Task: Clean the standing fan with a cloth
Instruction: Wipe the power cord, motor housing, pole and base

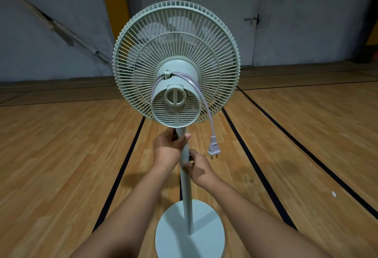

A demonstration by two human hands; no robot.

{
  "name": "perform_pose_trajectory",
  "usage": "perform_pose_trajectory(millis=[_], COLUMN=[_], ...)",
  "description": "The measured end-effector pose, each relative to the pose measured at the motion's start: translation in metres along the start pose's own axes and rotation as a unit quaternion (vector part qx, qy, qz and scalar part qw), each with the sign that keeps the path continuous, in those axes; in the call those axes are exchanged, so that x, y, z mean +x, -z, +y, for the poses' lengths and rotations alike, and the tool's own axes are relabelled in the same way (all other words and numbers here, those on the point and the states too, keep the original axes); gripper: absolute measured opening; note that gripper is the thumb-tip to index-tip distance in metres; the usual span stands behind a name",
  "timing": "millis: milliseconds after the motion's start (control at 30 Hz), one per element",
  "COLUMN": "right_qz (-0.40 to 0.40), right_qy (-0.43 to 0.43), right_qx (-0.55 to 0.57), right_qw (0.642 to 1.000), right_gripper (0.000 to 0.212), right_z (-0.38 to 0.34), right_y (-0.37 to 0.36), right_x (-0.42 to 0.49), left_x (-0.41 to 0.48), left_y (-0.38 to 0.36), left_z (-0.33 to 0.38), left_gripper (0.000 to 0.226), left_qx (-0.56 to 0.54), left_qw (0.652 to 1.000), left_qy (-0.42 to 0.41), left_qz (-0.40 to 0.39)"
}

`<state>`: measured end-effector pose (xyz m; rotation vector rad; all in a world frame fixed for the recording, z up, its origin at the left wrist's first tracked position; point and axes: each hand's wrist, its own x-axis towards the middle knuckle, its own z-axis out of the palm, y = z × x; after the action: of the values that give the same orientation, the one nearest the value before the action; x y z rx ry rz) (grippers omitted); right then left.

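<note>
A pale green standing fan stands in front of me with its back toward me; its round grille (143,39) fills the upper middle. The motor housing (176,112) has a lilac power cord wrapped round it, and the plug (213,151) dangles to the right. My left hand (167,149) grips the fan's pole (187,192) just under the housing. My right hand (197,167) grips the pole a little lower, from the right side. The round base (173,235) rests on the floor between my forearms. No cloth is in view.
The fan stands on a wooden sports floor (61,155) with black lines. A grey wall with a door (257,33) lies behind, and a yellow pad (116,12) is fixed to the wall. A small white scrap (333,194) lies on the floor at right.
</note>
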<state>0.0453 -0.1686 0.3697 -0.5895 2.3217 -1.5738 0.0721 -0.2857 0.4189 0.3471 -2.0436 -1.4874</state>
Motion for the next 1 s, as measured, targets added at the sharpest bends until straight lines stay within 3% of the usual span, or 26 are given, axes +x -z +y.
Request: perform_pose_trajectory(millis=[133, 267, 400, 467, 567, 733, 833, 1000], right_qz=[-0.018, 0.036, 0.054, 0.032, 0.0, -0.038, -0.052, -0.036], right_qy=[-0.032, -0.067, -0.043, -0.013, 0.056, 0.13, 0.134, 0.122], right_qx=[0.053, 0.195, 0.308, 0.377, 0.395, 0.339, 0.319, 0.335], right_qw=[0.998, 0.978, 0.949, 0.926, 0.917, 0.931, 0.937, 0.934], right_gripper=[0.022, 0.021, 0.035, 0.051, 0.064, 0.041, 0.021, 0.013], right_z=[-0.004, -0.012, -0.034, -0.046, -0.055, -0.065, -0.064, -0.064], right_y=[0.015, 0.033, 0.057, 0.067, 0.08, 0.09, 0.091, 0.092], right_x=[-0.007, -0.016, -0.031, -0.041, -0.057, -0.076, -0.082, -0.081], left_x=[-0.002, -0.01, -0.021, -0.025, -0.032, -0.049, -0.055, -0.057], left_y=[0.01, 0.019, 0.036, 0.046, 0.058, 0.079, 0.088, 0.092], left_z=[0.001, 0.002, 0.009, 0.011, 0.013, 0.019, 0.021, 0.023], left_gripper=[0.028, 0.035, 0.038, 0.036, 0.031, 0.022, 0.019, 0.019], left_qx=[-0.019, -0.047, -0.053, -0.047, -0.071, -0.109, -0.122, -0.121], left_qw=[0.999, 0.994, 0.99, 0.991, 0.991, 0.988, 0.986, 0.985], left_qy=[0.0, 0.031, 0.053, 0.063, 0.079, 0.094, 0.103, 0.113], left_qz=[-0.044, -0.09, -0.115, -0.108, -0.083, -0.059, -0.051, -0.049])
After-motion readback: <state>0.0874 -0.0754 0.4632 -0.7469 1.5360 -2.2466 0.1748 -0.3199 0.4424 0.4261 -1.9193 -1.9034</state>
